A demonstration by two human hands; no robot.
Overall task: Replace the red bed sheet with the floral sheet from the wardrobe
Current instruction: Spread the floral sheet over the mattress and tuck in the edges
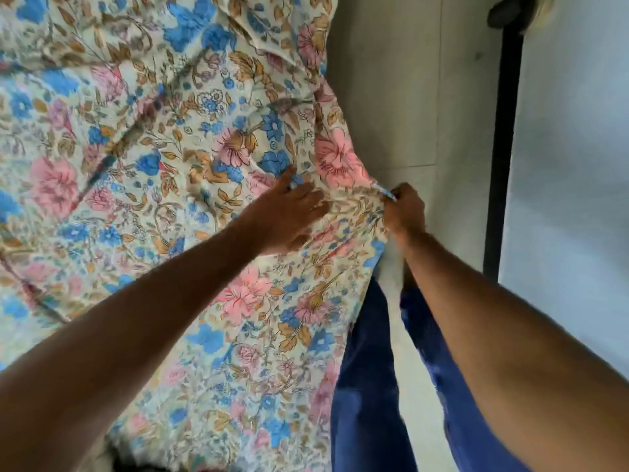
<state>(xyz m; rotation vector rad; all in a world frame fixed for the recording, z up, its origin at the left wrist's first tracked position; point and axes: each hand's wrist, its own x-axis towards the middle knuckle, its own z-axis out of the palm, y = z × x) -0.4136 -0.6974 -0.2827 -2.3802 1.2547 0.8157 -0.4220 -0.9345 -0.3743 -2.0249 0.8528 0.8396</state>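
The floral sheet (163, 172), cream with pink and blue flowers, lies spread over the bed and fills the left two thirds of the view. Its right side hangs down over the bed's edge. My left hand (289, 216) rests flat on the sheet near that edge, fingers apart, pressing the cloth. My right hand (405, 209) is closed around the sheet's edge at the bed's side, pinching a fold of it. No red sheet shows anywhere.
A narrow strip of pale tiled floor (408, 97) runs between the bed and a white wall (571, 165) with a black vertical strip (503, 148). My legs in blue trousers (367, 386) stand in that gap.
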